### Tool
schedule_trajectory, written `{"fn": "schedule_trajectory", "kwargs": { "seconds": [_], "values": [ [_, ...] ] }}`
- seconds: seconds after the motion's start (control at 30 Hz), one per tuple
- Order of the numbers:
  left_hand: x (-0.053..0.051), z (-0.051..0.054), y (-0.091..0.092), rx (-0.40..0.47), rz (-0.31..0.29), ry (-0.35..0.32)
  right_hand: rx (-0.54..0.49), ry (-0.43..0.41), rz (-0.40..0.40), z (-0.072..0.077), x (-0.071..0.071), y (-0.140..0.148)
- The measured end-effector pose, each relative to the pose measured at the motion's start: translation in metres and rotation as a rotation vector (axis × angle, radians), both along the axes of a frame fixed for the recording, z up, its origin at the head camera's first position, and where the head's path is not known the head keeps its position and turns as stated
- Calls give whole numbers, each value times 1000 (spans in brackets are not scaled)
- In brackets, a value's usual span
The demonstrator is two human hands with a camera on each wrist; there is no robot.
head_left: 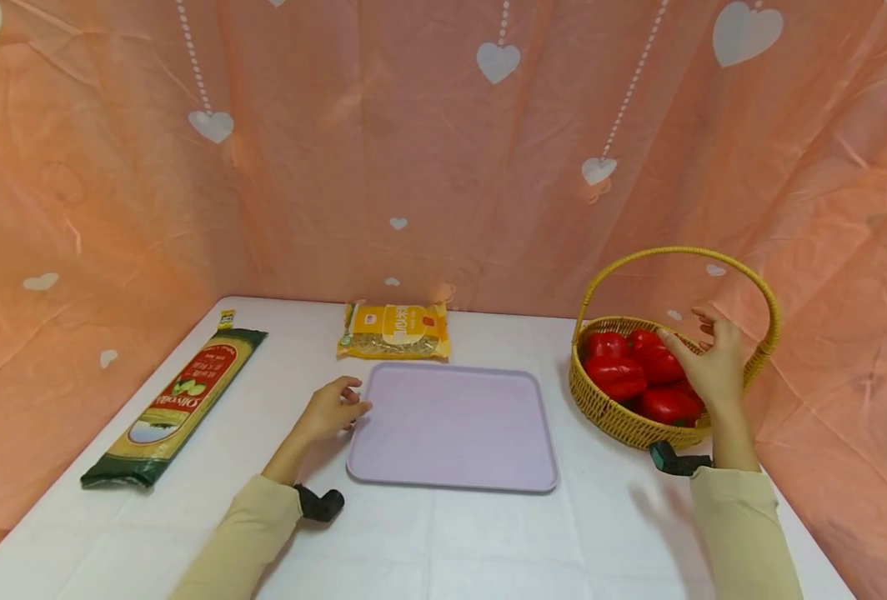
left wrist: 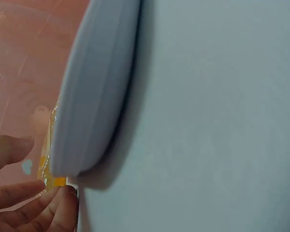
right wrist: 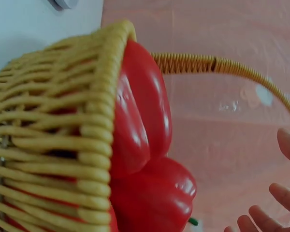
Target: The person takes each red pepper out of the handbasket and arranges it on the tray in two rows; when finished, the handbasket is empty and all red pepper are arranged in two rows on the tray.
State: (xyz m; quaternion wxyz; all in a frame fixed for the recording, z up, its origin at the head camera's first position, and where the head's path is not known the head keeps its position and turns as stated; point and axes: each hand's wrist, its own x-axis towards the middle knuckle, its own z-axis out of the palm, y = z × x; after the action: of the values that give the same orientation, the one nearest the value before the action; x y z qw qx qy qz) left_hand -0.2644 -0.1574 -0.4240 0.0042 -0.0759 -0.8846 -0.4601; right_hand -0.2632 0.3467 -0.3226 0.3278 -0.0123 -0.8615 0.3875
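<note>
A lilac tray (head_left: 454,429) lies flat on the white table, bare on top. At its left edge is my left hand (head_left: 331,408), fingers loosely bent; the left wrist view has thumb and fingers apart near the tray's corner (left wrist: 94,96), gripping nothing. A yellow wicker basket (head_left: 601,410) on the right holds several red bell peppers (head_left: 614,377). Above the basket's right side, under its arched handle (head_left: 679,250), hovers my right hand (head_left: 716,367) with thumb and fingers spread. In the right wrist view a gap separates its fingers (right wrist: 266,220) from the peppers (right wrist: 154,193).
A long green and red packet (head_left: 177,404) lies slanted at the table's left. Behind the tray is a yellow packet (head_left: 394,331) with a see-through window. A pink curtain (head_left: 413,150) with white hearts encloses the table's back and sides.
</note>
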Motion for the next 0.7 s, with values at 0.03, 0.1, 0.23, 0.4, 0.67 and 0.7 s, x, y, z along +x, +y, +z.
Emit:
{"fn": "schedule_trajectory", "kwargs": {
  "seconds": [0.03,0.1,0.23,0.4,0.67,0.7],
  "values": [
    [0,0,1,-7,1,15,-21,-18,-4,0,-1,2],
    [0,-1,3,-14,4,38,-54,-59,-9,1,-2,6],
    [0,-3,5,-34,19,71,-100,-106,5,-1,-6,13],
    [1,-6,5,-40,42,97,-111,-148,45,-6,-12,17],
    [1,-13,5,-60,61,102,-59,-293,85,-14,-14,19],
    [1,-13,5,-59,59,103,-54,-303,88,-15,-14,19]
  ]
}}
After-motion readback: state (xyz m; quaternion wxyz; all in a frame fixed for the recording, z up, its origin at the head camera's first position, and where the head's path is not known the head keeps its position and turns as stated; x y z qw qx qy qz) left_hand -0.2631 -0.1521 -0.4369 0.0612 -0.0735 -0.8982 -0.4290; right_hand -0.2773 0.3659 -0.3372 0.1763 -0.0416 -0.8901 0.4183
